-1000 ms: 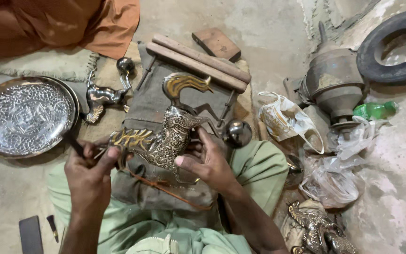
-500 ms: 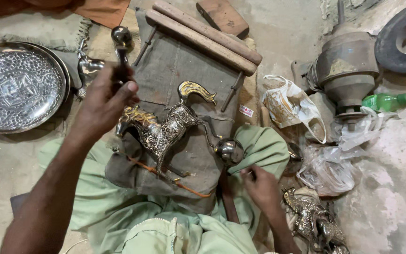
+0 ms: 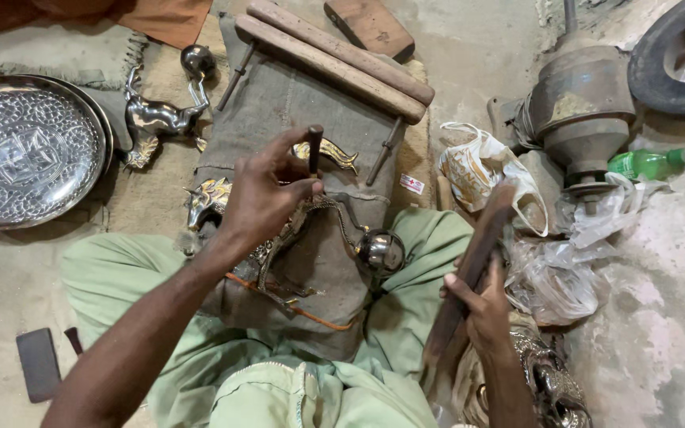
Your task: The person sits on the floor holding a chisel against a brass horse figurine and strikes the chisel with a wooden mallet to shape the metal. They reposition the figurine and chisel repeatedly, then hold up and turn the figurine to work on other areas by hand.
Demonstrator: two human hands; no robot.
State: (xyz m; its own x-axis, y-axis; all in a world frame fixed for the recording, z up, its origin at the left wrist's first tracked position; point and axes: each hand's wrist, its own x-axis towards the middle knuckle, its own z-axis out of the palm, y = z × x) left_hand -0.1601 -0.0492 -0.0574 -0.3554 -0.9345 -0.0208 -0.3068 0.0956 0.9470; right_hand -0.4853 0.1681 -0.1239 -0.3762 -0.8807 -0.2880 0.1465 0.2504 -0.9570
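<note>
1. Currently the left hand (image 3: 267,194) pinches a short dark punch (image 3: 315,149) upright over the metal animal figure (image 3: 279,230) on the burlap-covered lap board (image 3: 295,103).
2. Right hand (image 3: 481,305) is closed around a long wooden stick (image 3: 469,269), tilted, well right of the figure.
3. Left hand is nearer.

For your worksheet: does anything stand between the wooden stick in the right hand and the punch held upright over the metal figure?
Nothing visible does. The right hand lifts the wooden stick off to the side; only open cloth lies between it and the punch in the left hand over the metal figure.
</note>
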